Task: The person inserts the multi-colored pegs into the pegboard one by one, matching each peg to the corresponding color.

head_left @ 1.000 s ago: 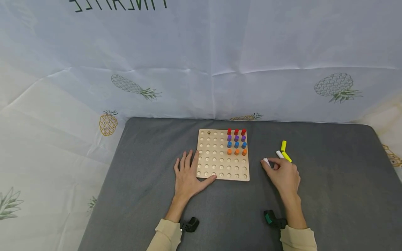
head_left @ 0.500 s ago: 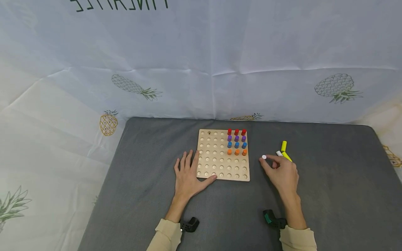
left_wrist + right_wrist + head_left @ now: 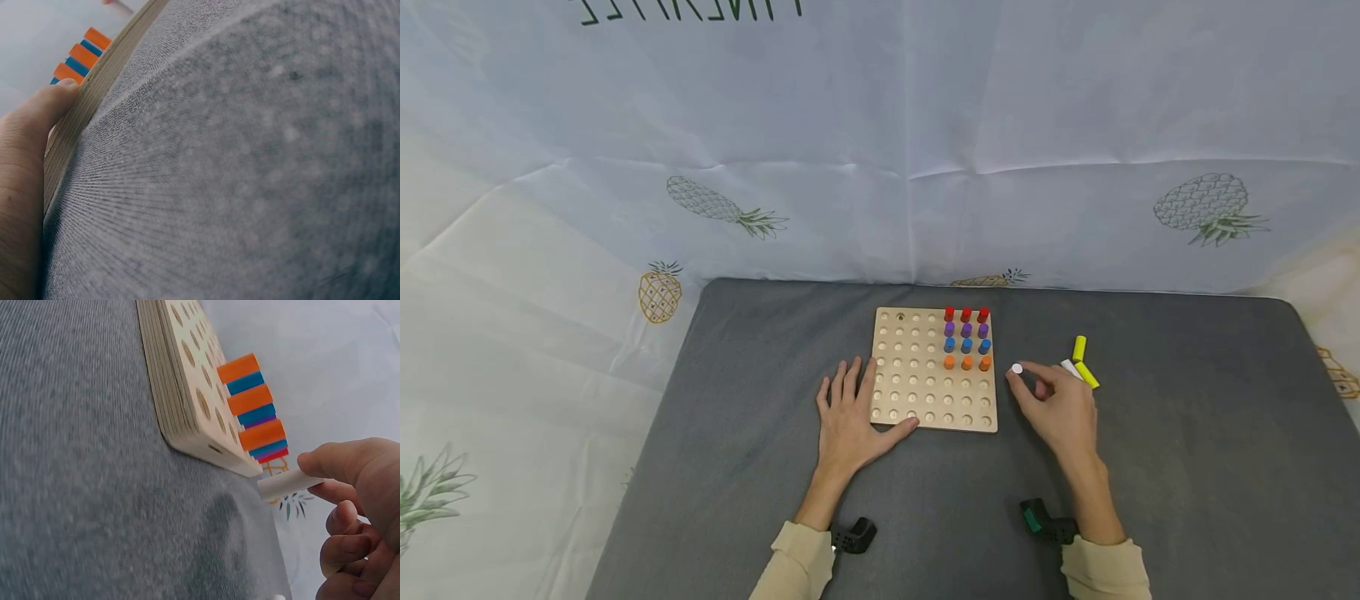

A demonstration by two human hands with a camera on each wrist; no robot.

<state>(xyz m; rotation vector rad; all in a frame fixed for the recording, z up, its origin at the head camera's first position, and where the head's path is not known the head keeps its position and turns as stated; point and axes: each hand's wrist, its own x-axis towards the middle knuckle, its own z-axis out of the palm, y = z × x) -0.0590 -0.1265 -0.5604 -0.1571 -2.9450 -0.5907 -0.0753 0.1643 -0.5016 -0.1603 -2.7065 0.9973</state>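
White peg (image 3: 1017, 368) is pinched between thumb and forefinger of the right hand (image 3: 1056, 412); the remaining fingers are curled in and take no visible part in the grip. Position: raised off the grey cloth (image 3: 1187, 450), just beyond the right edge of the wooden board (image 3: 921, 354), apart from it. The governing relation is sound: the peg's long axis is near upright, roughly parallel to the orange pegs (image 3: 967, 363) seated in the board, with its lower end bare and directed downward. The holes lie to the left of the fingertips. In the head view the peg is about level with the orange row; because it is raised, the exact row beneath that line cannot be told. The right hand is nearer to the bare holes at the board's right side. The left hand (image 3: 848, 425), fingers spread, touches the left edge, thumb at the near edge. Two yellow pegs (image 3: 1079, 348) and a second white peg (image 3: 1070, 367) lie beside the right hand.
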